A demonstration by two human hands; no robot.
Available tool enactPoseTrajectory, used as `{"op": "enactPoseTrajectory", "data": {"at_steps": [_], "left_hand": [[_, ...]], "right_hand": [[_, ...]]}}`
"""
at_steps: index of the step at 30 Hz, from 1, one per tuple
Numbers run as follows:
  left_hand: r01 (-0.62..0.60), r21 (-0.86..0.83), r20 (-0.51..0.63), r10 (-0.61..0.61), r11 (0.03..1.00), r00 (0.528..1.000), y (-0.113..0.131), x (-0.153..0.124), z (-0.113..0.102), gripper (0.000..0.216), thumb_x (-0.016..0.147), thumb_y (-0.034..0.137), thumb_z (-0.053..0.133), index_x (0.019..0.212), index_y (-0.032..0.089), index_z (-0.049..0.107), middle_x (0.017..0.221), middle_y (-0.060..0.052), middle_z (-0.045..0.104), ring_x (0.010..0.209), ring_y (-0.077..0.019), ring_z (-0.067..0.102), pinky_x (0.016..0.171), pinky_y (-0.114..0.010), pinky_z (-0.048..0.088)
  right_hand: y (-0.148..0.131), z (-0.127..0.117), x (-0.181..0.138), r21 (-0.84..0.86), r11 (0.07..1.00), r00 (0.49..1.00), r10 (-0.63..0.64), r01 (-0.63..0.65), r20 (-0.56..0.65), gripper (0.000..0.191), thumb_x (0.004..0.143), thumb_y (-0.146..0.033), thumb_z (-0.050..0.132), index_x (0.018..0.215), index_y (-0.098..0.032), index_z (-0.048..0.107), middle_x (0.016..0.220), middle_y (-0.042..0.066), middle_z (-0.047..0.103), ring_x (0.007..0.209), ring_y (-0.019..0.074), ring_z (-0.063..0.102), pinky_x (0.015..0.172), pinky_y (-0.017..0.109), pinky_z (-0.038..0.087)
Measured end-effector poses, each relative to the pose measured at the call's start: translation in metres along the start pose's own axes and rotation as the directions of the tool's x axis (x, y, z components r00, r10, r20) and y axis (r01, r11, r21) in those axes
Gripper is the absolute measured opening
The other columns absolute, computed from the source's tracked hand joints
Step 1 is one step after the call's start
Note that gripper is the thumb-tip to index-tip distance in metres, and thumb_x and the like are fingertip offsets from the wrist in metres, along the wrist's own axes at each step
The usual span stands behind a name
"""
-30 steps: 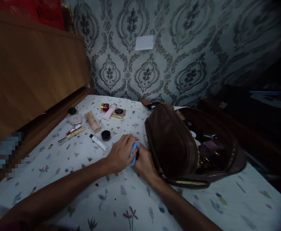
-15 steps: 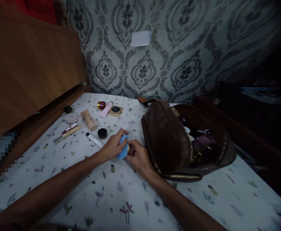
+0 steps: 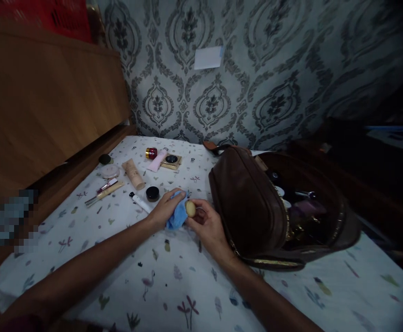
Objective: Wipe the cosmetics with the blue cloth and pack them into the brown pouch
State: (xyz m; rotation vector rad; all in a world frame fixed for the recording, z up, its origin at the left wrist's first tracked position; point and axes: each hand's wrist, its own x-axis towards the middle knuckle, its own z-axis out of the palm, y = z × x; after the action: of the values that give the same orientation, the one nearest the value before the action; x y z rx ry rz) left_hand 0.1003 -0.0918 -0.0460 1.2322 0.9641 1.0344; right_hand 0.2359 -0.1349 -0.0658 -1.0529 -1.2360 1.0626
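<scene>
My left hand (image 3: 164,211) is closed round a small blue cloth (image 3: 177,216), pressed against a small round tan object (image 3: 190,208). My right hand (image 3: 206,225) pinches that round object between thumb and fingers. Both hands hover just over the patterned sheet (image 3: 146,286), right beside the left flank of an open brown leather bag (image 3: 249,207).
Cosmetics lie on the sheet to the left: a black jar (image 3: 152,193), a white tube (image 3: 139,202), a beige tube (image 3: 133,174), a pink tube (image 3: 157,160), a gold compact (image 3: 171,161), a red jar (image 3: 150,153), pencils (image 3: 103,192). A wooden headboard (image 3: 42,106) rises at left. The bag holds more items.
The round tan object has come into plain sight, held up in my right fingers. The blue cloth has slid to its left side, and both hands have lifted slightly.
</scene>
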Motion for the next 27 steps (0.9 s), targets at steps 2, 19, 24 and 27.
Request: {"op": "enactPoseTrajectory", "data": {"at_steps": [2, 19, 24, 27], "left_hand": [[0.000, -0.021, 0.014, 0.001, 1.000, 1.000, -0.001, 0.001, -0.001, 0.043, 0.075, 0.059, 0.065, 0.079, 0.017, 0.057, 0.071, 0.004, 0.053, 0.066, -0.0110, 0.050, 0.063, -0.021, 0.042], [-0.011, 0.010, -0.029, 0.012, 1.000, 0.999, 0.010, -0.004, 0.002, 0.051, 0.071, 0.066, 0.065, 0.067, 0.018, 0.047, 0.062, 0.006, 0.039, 0.059, -0.0090, 0.037, 0.055, -0.023, 0.031], [0.005, -0.051, -0.037, -0.007, 0.999, 0.999, 0.007, -0.001, 0.003, 0.046, 0.069, 0.060, 0.068, 0.072, 0.018, 0.048, 0.064, 0.005, 0.043, 0.059, -0.0087, 0.039, 0.056, -0.022, 0.034], [0.005, -0.040, -0.039, -0.007, 0.999, 0.999, 0.013, -0.002, 0.004, 0.032, 0.074, 0.046, 0.066, 0.083, 0.019, 0.054, 0.066, 0.005, 0.048, 0.059, -0.0101, 0.044, 0.057, -0.021, 0.036]], "right_hand": [[0.001, -0.001, -0.001, -0.024, 0.999, 0.999, -0.034, 0.034, -0.001, 0.033, 0.064, -0.025, 0.070, 0.096, -0.023, 0.064, 0.095, 0.003, 0.063, 0.081, 0.0175, 0.063, 0.070, 0.028, 0.054], [-0.009, 0.002, -0.004, -0.055, 0.996, 0.997, -0.062, 0.065, 0.048, 0.032, 0.067, -0.031, 0.074, 0.095, -0.022, 0.061, 0.089, 0.003, 0.067, 0.079, 0.0192, 0.066, 0.069, 0.031, 0.057], [-0.013, 0.001, -0.006, -0.025, 0.999, 0.998, -0.046, 0.047, 0.032, 0.038, 0.065, -0.037, 0.081, 0.094, -0.023, 0.061, 0.086, 0.003, 0.069, 0.078, 0.0210, 0.067, 0.069, 0.034, 0.058], [-0.026, 0.003, -0.002, 0.017, 0.999, 1.000, -0.027, 0.027, 0.007, 0.037, 0.069, -0.047, 0.079, 0.092, -0.023, 0.062, 0.085, 0.004, 0.070, 0.074, 0.0207, 0.068, 0.064, 0.033, 0.058]]}}
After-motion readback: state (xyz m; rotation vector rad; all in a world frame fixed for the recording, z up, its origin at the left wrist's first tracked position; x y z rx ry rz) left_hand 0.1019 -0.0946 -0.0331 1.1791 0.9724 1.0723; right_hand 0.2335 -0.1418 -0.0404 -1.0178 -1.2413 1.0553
